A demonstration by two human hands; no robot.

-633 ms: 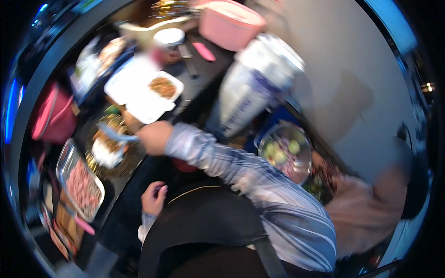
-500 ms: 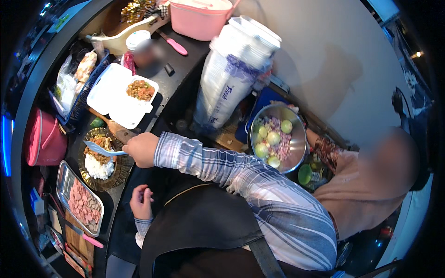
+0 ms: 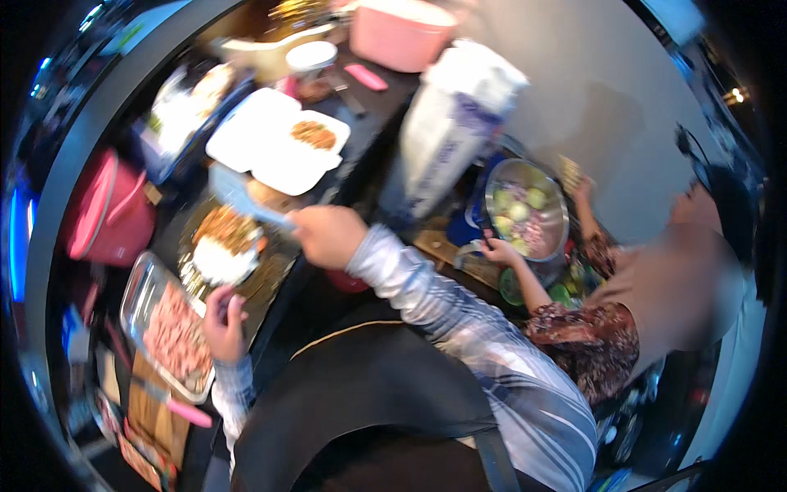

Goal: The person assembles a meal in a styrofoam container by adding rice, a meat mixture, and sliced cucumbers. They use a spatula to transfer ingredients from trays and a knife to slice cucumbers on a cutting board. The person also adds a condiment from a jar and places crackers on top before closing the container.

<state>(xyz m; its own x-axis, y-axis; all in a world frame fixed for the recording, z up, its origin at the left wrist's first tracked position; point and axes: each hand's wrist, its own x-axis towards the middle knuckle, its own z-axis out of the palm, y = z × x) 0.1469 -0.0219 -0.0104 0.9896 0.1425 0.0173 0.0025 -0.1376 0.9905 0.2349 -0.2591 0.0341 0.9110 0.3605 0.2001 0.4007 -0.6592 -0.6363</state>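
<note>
In my right hand (image 3: 328, 235) I grip a light blue spatula (image 3: 239, 197), its blade raised above the far edge of an amber glass plate (image 3: 275, 275). White rice (image 3: 225, 262) lies on that plate, with a brown, saucy dish (image 3: 221, 225) beside it. My left hand (image 3: 224, 324) hovers at the plate's near side, fingers loosely curled and apart, holding nothing. Just beyond the spatula, a white foam box (image 3: 246, 135) lies open with a portion of saucy food (image 3: 313, 134) in one half. The moving things are blurred.
A metal tray of sliced pink sausage (image 3: 176, 336) and a pink-handled knife (image 3: 190, 412) on a cutting board (image 3: 160, 426) are at left. Pink containers (image 3: 402, 37) and stacked foam boxes (image 3: 451, 131) stand beyond. A co-worker at right has hands by a metal pot of onions (image 3: 553, 201).
My right hand has lifted the spatula off the plate toward the foam box. My left hand has come up beside the plate. The view has shifted; the co-worker's hands now show at the pot.
</note>
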